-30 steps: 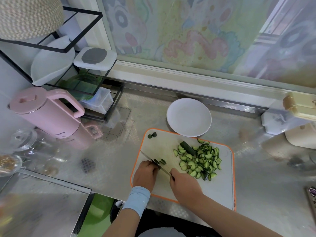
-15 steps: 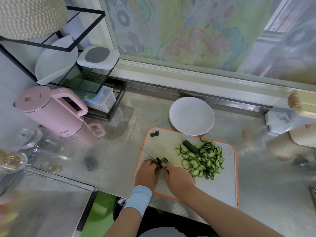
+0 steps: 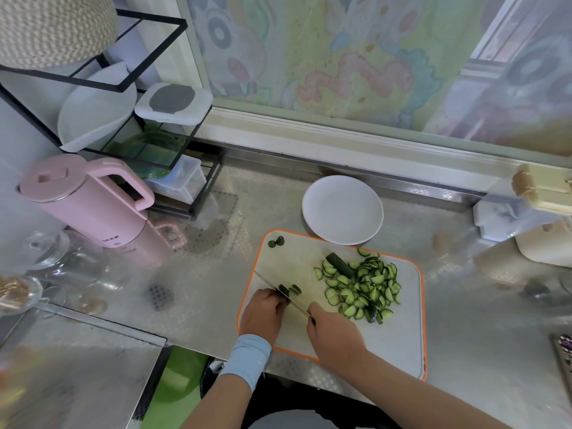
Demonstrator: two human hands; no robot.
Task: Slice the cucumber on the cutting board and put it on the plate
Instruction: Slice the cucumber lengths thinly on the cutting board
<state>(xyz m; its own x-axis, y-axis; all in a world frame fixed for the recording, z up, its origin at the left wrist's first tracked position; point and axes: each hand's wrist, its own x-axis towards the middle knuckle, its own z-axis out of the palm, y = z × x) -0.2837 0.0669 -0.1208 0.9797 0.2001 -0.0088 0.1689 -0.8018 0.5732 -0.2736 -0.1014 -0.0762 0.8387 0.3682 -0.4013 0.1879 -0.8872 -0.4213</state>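
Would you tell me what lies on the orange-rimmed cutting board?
A pile of green cucumber slices, two dark end bits, a steel knife, and a cucumber piece mostly under the left hand.

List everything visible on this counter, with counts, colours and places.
cutting board: one, white, orange rim, counter centre
cucumber slices: many, green, board's right half
cucumber chunk: one, dark green, pile's far edge
cucumber ends: two, dark green, board's far-left corner
cucumber stub: one, green, at knife blade
knife: one, steel, board's near left
plate: one, white, behind board
kettle: one, pink, counter's left
rack: one, black, far left
left-hand grip: one, blue wristband, holds stub
right-hand grip: one, holds knife
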